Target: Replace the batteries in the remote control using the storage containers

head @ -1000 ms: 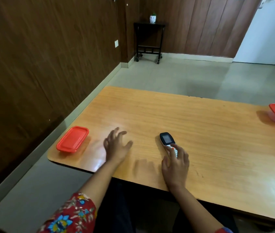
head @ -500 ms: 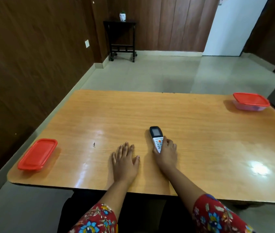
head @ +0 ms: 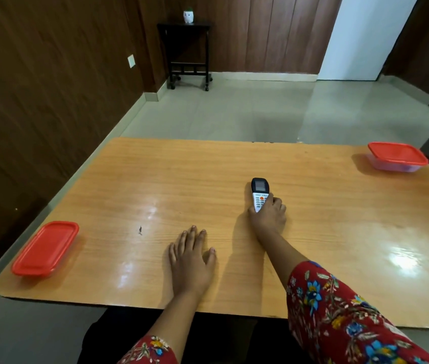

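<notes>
A white remote control (head: 259,194) with a black screen end lies face up on the wooden table (head: 155,185), pointing away from me. My right hand (head: 269,219) grips its near end, fingers curled round the right side and thumb on the left. My left hand (head: 191,261) rests flat on the table, fingers straight, about a hand's width to the left and nearer me. A shut container with a red lid (head: 46,248) sits at the table's near left corner. A second container (head: 397,160), clear with a red lid, stands at the far right edge.
A dark wood wall runs along the left of the table. A small black side table (head: 185,52) with a white pot stands at the far wall. A small dark speck (head: 140,229) lies on the tabletop left of my left hand.
The view has swung right and settled. My left hand went from raised with spread fingers to lying flat on the table. My right hand stays on the remote's near end.
</notes>
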